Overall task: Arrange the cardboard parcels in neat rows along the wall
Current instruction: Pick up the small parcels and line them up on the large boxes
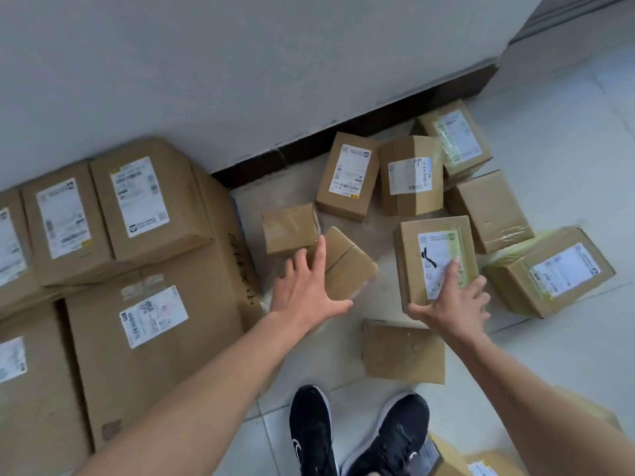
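Several small cardboard parcels lie scattered on the tiled floor before the grey wall (275, 63). My left hand (305, 286) is spread open over a plain tilted parcel (347, 266), with its fingers reaching a taped parcel (290, 228) just beyond. My right hand (453, 304) is open with straight fingers lying on the near end of a labelled parcel (429, 249). A plain parcel (402, 352) sits below it, near my feet. Large parcels (151, 324) stand stacked in rows at the left.
More labelled parcels (347, 173) (409, 173) (453, 139) lie near the dark skirting board (343, 135). Others (488, 207) (549, 273) lie at the right. My black shoes (360, 434) stand on the tiles, with another parcel (481, 465) at the bottom right corner.
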### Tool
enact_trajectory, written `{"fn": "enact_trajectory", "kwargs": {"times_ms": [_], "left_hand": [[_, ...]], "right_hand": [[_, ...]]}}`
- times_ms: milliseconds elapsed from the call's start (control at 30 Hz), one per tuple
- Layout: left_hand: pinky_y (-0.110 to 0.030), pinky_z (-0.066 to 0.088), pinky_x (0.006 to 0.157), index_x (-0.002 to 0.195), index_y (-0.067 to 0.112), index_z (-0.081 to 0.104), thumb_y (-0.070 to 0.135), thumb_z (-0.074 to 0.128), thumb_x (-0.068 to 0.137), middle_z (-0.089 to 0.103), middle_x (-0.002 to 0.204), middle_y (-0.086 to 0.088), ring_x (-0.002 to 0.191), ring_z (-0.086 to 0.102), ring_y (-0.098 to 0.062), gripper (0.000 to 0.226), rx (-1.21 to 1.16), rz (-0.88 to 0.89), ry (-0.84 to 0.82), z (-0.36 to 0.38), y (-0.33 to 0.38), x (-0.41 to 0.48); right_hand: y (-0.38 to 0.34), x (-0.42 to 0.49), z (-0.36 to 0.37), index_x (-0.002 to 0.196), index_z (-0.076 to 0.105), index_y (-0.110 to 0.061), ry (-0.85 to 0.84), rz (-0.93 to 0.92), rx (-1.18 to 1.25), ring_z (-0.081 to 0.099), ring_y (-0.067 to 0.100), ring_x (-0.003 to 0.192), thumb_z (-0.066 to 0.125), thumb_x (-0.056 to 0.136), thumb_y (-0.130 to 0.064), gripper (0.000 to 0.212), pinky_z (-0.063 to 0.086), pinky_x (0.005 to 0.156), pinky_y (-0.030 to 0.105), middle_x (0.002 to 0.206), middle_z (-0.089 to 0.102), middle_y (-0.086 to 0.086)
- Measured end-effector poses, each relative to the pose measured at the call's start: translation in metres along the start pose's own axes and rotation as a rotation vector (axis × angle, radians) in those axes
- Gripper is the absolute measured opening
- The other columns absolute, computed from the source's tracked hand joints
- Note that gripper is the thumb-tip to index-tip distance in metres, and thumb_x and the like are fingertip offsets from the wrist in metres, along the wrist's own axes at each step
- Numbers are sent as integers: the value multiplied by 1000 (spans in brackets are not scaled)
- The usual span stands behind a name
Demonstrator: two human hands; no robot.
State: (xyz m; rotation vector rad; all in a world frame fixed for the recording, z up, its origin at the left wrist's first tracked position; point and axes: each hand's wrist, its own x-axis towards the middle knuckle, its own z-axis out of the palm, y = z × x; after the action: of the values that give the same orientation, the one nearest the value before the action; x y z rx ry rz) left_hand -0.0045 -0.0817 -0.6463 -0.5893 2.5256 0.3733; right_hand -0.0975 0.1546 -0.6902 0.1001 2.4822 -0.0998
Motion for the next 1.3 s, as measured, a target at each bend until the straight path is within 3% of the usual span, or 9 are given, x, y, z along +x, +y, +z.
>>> {"fn": "enact_trajectory", "kwargs": {"times_ms": [267,500,800,900,967,1067,1133,1233,1300], "left_hand": [[-43,47,86,148,30,-20,83,60,61,24,147,-15,126,39,-35,130,-228,-266,63,-126,-64,-110],[-48,45,96,149,31,-20,83,55,65,18,153,-12,136,29,-35,124,-417,-507,27,-200,-228,-214],[-49,50,93,153,28,-12,77,61,66,27,148,-13,129,38,-36,123,-709,-776,54,-147,-503,-319],[-49,54,88,153,27,-10,72,65,67,25,148,-13,127,39,-37,123,-818,-835,55,-120,-577,-340],[-48,51,94,154,24,-9,71,65,68,25,150,-13,129,39,-37,122,-849,-855,59,-103,-622,-353],[-39,53,86,154,23,-7,67,67,70,27,150,-13,127,43,-36,120,-918,-890,88,-83,-680,-367],[-44,50,94,155,24,-3,66,67,71,32,148,-12,124,47,-34,118,-1007,-911,105,-72,-715,-372],[-51,47,100,154,24,6,64,54,83,39,149,-7,124,52,-32,95,-1067,-838,166,-63,-757,-371],[-52,38,108,155,19,8,55,40,96,30,156,-9,137,38,-32,76,-957,-787,206,-54,-777,-365]], "right_hand": [[-99,-156,-102,146,-18,-35,-8,-123,-67,21,49,135,77,58,-68,134,31,107,61,151,2,27],[-268,-303,-115,145,-25,-35,-188,-242,-150,23,44,136,72,56,-72,138,38,103,56,152,1,23],[-429,-444,46,143,-32,-36,-283,-342,-227,11,46,142,68,55,-73,138,26,112,57,156,-11,24],[-470,-487,114,145,-31,-36,-310,-355,-239,12,45,143,68,57,-74,137,27,112,56,157,-11,22],[-495,-514,154,145,-30,-37,-334,-362,-237,9,44,144,70,58,-73,138,26,113,57,158,-12,21],[-530,-547,205,146,-30,-36,-369,-363,-217,5,44,145,70,60,-75,137,24,114,57,158,-15,21],[-551,-566,234,145,-30,-37,-374,-351,-202,3,44,145,68,60,-78,136,23,115,56,157,-16,22],[-575,-583,268,145,-30,-37,-348,-410,-161,6,42,145,67,64,-78,132,28,114,54,158,-11,20],[-586,-583,285,147,-25,-38,-350,-519,-44,14,35,145,68,73,-67,123,34,111,52,161,1,13]]}}
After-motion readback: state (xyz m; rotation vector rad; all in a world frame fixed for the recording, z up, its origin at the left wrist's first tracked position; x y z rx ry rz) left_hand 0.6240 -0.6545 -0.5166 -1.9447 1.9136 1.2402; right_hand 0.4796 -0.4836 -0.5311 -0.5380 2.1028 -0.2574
